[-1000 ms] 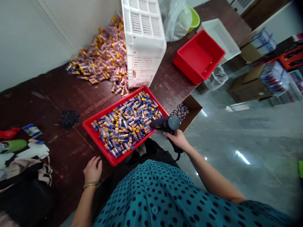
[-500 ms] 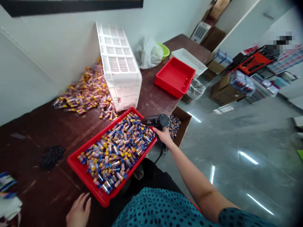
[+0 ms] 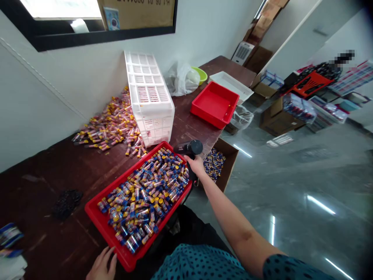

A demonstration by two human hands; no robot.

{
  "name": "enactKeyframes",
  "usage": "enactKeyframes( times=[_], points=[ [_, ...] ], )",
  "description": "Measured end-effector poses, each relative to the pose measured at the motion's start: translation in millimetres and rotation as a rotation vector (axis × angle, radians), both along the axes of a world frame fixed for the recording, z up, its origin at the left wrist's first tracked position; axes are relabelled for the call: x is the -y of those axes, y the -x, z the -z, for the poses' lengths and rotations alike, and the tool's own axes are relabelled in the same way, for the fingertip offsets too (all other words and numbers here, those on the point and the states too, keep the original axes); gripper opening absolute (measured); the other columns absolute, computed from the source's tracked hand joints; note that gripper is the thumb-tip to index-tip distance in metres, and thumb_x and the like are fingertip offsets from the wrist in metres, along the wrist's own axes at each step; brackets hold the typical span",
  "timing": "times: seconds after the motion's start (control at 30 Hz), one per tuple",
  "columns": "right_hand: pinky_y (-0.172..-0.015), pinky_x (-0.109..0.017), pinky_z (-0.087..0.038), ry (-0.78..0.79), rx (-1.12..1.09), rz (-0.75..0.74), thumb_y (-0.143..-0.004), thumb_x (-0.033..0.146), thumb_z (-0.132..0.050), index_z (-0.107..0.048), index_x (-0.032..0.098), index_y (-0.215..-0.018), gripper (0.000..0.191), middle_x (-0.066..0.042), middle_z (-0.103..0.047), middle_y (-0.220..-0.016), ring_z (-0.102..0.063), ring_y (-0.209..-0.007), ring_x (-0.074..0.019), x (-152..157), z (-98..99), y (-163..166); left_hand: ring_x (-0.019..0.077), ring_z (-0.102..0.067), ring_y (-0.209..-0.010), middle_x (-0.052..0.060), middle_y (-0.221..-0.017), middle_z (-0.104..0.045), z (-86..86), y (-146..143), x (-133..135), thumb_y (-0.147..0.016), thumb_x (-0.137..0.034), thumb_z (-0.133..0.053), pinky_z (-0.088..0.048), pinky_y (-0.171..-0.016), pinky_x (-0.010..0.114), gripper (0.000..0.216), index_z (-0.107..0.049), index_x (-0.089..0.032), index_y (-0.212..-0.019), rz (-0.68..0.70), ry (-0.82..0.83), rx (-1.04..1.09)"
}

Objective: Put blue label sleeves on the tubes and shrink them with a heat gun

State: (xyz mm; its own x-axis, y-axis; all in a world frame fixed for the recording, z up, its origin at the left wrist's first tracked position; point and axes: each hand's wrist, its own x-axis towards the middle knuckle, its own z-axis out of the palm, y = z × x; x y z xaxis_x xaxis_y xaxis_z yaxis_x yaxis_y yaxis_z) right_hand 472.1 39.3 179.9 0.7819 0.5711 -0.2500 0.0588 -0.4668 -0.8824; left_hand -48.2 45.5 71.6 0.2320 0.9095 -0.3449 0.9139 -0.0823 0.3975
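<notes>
My right hand (image 3: 196,165) grips the handle of a black heat gun (image 3: 189,148), held at the far right corner of a red tray (image 3: 96,217) heaped with several small blue-labelled tubes with yellow caps (image 3: 145,190). The gun's nozzle points left over the tray's corner. My left hand (image 3: 102,266) rests flat on the dark wooden table (image 3: 52,175) with fingers stretched out, beside the tray's near corner.
A white slotted crate (image 3: 150,97) stands behind the tray, with a pile of unwrapped tubes (image 3: 109,124) to its left. Further right lie an empty red tray (image 3: 215,104), a white tray (image 3: 231,83) and a plastic bag (image 3: 180,79). A cardboard box of tubes (image 3: 217,163) sits below the table edge.
The view has tilted up, showing more wall and room. My right hand has moved the heat gun in toward the tray's far corner. My left hand has stayed on the table.
</notes>
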Motion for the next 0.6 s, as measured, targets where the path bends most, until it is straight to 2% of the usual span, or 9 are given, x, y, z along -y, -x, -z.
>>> enactKeyframes(
  times=[0.1,0.2,0.3,0.4,0.5,0.57,0.6],
  points=[
    [-0.059,-0.032,-0.056,0.02,-0.1,-0.048,-0.078,0.051,-0.065,-0.07,0.016,-0.085,0.036,-0.008,-0.073,-0.069,-0.071,-0.064,-0.0232,21.7,0.5,12.8,0.0329,-0.064,-0.114,0.013,-0.122,-0.069,-1.2,-26.9,7.6,-0.078,-0.05,-0.04,-0.049,-0.101,0.05,0.046,-0.073,-0.024,-0.098,0.087,-0.03,0.077],
    [-0.049,-0.03,-0.052,0.072,-0.162,-0.077,-0.076,0.053,-0.066,-0.068,0.017,-0.08,0.037,-0.007,-0.071,-0.065,-0.067,-0.054,-0.0217,61.4,-2.7,24.3,0.032,-0.063,-0.115,0.016,-0.121,-0.069,-1.9,-60.2,16.9,-0.082,-0.047,-0.043,-0.047,-0.104,0.048,0.046,-0.074,-0.019,-0.101,0.181,-0.051,0.215],
    [-0.044,-0.03,-0.049,0.142,-0.187,-0.071,-0.077,0.056,-0.065,-0.066,0.016,-0.075,0.04,-0.008,-0.07,-0.064,-0.065,-0.048,-0.0208,100.2,-9.4,33.6,0.0308,-0.063,-0.116,0.015,-0.121,-0.069,-8.4,-98.4,25.7,-0.084,-0.043,-0.048,-0.047,-0.104,0.048,0.04,-0.074,-0.019,-0.102,0.217,-0.034,0.335],
    [-0.047,-0.032,-0.05,0.178,-0.176,-0.079,-0.076,0.059,-0.064,-0.067,0.016,-0.079,0.043,-0.01,-0.071,-0.071,-0.067,-0.052,-0.0231,126.0,-15.2,45.5,0.0299,-0.062,-0.116,0.014,-0.122,-0.068,-28.7,-140.1,38.8,-0.086,-0.038,-0.049,-0.047,-0.103,0.051,0.034,-0.074,-0.021,-0.103,0.233,0.028,0.427],
    [-0.053,-0.035,-0.052,0.2,-0.072,-0.155,-0.074,0.06,-0.066,-0.07,0.015,-0.085,0.047,-0.011,-0.073,-0.077,-0.068,-0.062,-0.0276,132.2,-17.1,67.2,0.0291,-0.058,-0.122,0.013,-0.125,-0.067,-59.9,-184.3,59.4,-0.085,-0.033,-0.055,-0.039,-0.11,0.053,0.03,-0.072,-0.023,-0.107,0.28,0.167,0.557],
    [-0.061,-0.038,-0.054,0.19,-0.015,-0.248,-0.075,0.059,-0.065,-0.071,0.015,-0.093,0.048,-0.013,-0.073,-0.083,-0.069,-0.072,-0.0303,124.0,-17.3,90.3,0.0278,-0.058,-0.121,0.014,-0.129,-0.064,-79.5,-213.4,72.2,-0.082,-0.03,-0.059,-0.039,-0.11,0.049,0.038,-0.068,-0.022,-0.118,0.298,0.349,0.705],
    [-0.066,-0.039,-0.055,0.171,-0.012,-0.299,-0.077,0.058,-0.064,-0.07,0.014,-0.1,0.05,-0.013,-0.074,-0.087,-0.069,-0.078,-0.0312,116.9,-17.9,104.7,0.028,-0.058,-0.121,0.016,-0.129,-0.063,-87.7,-226.2,76.3,-0.078,-0.027,-0.063,-0.04,-0.11,0.048,0.051,-0.061,-0.02,-0.128,0.262,0.442,0.784]
  ],
)
